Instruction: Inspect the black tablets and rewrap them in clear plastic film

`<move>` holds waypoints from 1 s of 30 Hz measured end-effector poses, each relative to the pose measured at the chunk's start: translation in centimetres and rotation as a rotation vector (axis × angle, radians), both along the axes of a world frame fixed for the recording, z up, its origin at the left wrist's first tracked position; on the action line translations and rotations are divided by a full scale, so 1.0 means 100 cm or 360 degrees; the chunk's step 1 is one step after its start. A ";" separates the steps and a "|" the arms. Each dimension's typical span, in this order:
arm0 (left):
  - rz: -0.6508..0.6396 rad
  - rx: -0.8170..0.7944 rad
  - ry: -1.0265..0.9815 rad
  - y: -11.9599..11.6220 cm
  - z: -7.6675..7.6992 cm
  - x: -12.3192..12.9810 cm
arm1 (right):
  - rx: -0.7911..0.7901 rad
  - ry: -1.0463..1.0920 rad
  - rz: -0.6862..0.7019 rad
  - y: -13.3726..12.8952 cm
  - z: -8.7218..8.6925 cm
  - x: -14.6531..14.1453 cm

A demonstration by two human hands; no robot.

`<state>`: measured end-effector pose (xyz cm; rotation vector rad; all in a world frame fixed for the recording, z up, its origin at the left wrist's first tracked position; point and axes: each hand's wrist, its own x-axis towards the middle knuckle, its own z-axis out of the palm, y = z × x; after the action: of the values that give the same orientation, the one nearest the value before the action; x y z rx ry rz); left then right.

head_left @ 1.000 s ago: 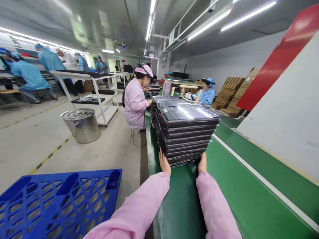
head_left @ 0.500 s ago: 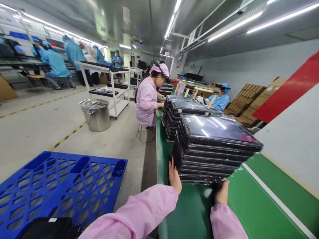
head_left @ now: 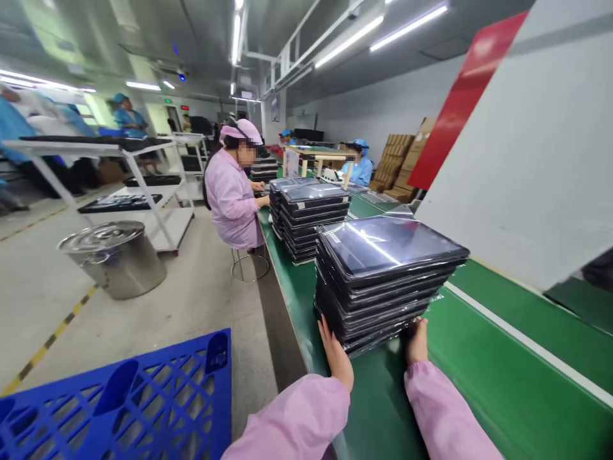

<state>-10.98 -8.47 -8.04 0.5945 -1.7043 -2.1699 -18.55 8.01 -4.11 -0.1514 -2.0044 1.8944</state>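
Observation:
A stack of flat screen panels (head_left: 383,281), black-framed and in clear plastic, stands on the green workbench (head_left: 493,358) in front of me. My left hand (head_left: 336,358) lies along its lower left side, fingers extended against the edges. At the near right bottom corner, my right hand (head_left: 418,342) holds the stack; its fingertips are partly hidden behind the panels. Both hands support the same stack between them. Just beyond it are more stacks of similar panels (head_left: 313,214).
A blue plastic pallet (head_left: 158,383) lies on the floor at left. Behind it are a lidded metal bin (head_left: 119,262) and a white cart (head_left: 165,227). A person in pink (head_left: 234,191) sits at the bench's left edge. A white panel with a red stripe (head_left: 469,96) rises on the right.
My view has turned to the right and the bin and cart look nearer. The held stack now sits closer to the stacks beyond it. Both hands remain on it.

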 end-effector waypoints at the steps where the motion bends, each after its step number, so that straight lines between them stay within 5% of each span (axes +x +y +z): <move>1: -0.0050 0.0006 -0.0009 -0.003 0.000 0.002 | 0.0002 -0.0008 -0.0040 0.004 0.005 0.003; 4: -0.0217 0.0038 -0.0033 -0.024 0.010 0.008 | 0.0018 -0.0025 -0.0166 0.020 0.034 0.004; 6: -0.0191 0.0029 0.0013 -0.045 0.030 0.009 | 0.0036 0.0016 -0.0249 0.032 0.068 -0.001; 10: 0.0026 -0.0011 0.0540 -0.089 0.106 0.005 | 0.0064 0.0166 -0.0164 0.042 0.150 -0.018; 14: -0.0560 0.0203 0.0506 -0.107 0.191 -0.004 | 0.0070 0.0024 0.0212 0.023 0.204 -0.029; 18: -0.0775 0.0258 0.0526 -0.103 0.230 -0.008 | 0.0243 0.0162 0.0046 -0.002 0.219 -0.024; 26: -0.0921 0.0079 0.0312 -0.103 0.246 0.005 | 0.0218 0.0203 -0.0172 -0.011 0.225 0.000; 30: -0.0844 0.0076 0.0492 -0.095 0.253 0.024 | 0.0099 0.0244 -0.0183 -0.009 0.230 0.020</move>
<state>-8.55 -17.98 17.25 -0.2117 -1.7795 -2.4842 -16.54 7.08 18.86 -0.0992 -1.9081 1.7170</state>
